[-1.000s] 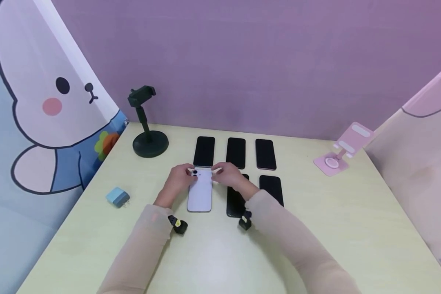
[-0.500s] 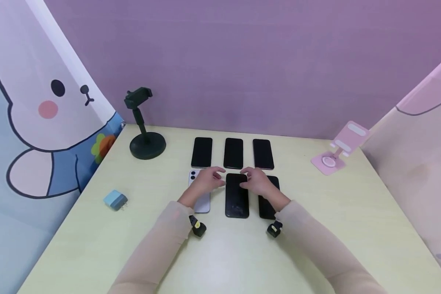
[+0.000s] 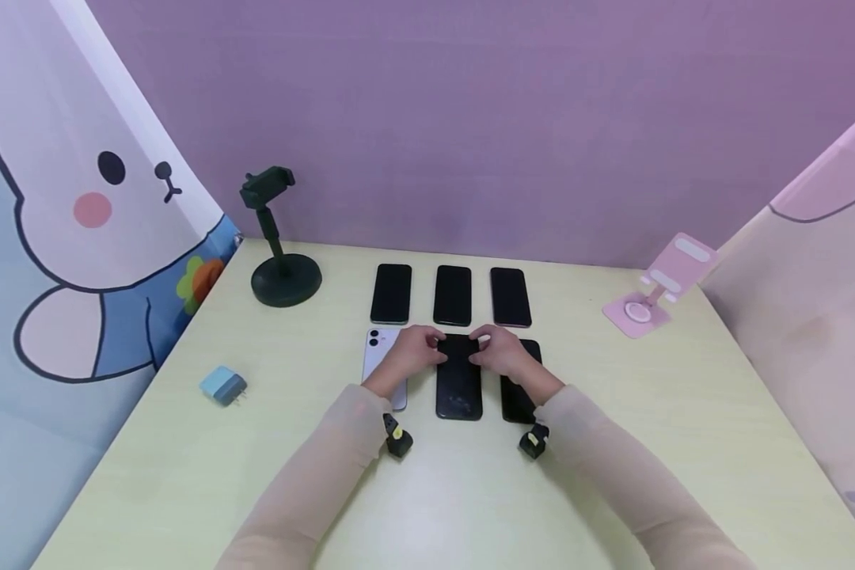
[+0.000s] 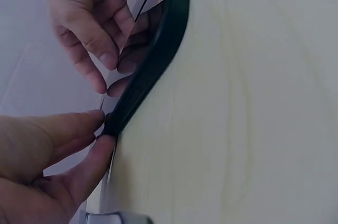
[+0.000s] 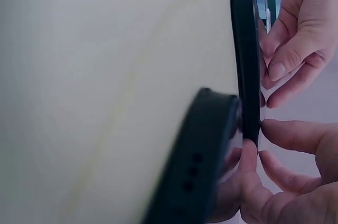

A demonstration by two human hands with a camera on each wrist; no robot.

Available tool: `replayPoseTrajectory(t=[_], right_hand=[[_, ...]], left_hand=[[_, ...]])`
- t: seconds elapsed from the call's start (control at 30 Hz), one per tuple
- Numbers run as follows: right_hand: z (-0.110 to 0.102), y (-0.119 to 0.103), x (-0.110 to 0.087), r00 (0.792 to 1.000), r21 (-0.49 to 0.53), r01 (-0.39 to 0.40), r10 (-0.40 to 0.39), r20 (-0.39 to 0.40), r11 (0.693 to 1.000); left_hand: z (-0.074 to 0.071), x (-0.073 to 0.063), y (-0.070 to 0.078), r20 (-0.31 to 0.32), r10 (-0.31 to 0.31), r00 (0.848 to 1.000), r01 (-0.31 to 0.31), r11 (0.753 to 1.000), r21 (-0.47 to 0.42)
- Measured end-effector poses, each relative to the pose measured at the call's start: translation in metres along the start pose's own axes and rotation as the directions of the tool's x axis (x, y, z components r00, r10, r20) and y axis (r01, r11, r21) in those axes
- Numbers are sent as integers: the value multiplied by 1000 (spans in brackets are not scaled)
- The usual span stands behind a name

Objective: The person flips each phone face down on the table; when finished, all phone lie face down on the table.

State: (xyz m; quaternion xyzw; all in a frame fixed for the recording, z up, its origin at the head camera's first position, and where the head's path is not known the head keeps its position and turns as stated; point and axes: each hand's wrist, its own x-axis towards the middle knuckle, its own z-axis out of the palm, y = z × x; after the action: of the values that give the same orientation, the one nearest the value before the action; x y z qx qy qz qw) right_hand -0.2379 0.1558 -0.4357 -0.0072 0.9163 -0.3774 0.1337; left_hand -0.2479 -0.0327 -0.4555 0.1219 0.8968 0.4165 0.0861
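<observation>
Black phone (image 3: 459, 389), just below frame centre: likely light, stiff, slick, fragile; take by side edges. Grip: left hand (image 3: 415, 350), right hand (image 3: 502, 352) pinching upper corners; fingertip contact partly hidden.

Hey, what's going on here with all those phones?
A person's left hand and right hand are pinching the far end of the middle black phone in the near row, one at each side. It looks flat on the table. On its left is a white phone, back side up, and on its right another black phone, partly hidden by the right arm. Three more dark phones make up the far row.
</observation>
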Motion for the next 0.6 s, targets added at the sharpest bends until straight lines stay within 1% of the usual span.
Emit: replayPoseTrajectory(t=[0.2, 0.37, 0.47, 0.6], right_hand=[[0, -1, 3, 1000, 32, -7, 7, -6, 999], [-1, -3, 4, 1000, 47, -3, 4, -5, 999], [-3, -4, 5, 1000, 79, 3, -3, -4, 997], [-8, -5, 5, 1000, 133, 4, -3, -8, 991]], left_hand=[[-2, 0, 6, -29, -13, 999, 15, 999, 44], [-1, 1, 8, -32, -40, 999, 41, 998, 46], [0, 2, 9, -36, -50, 998, 52, 998, 47], [1, 1, 10, -34, -48, 998, 50, 997, 56]])
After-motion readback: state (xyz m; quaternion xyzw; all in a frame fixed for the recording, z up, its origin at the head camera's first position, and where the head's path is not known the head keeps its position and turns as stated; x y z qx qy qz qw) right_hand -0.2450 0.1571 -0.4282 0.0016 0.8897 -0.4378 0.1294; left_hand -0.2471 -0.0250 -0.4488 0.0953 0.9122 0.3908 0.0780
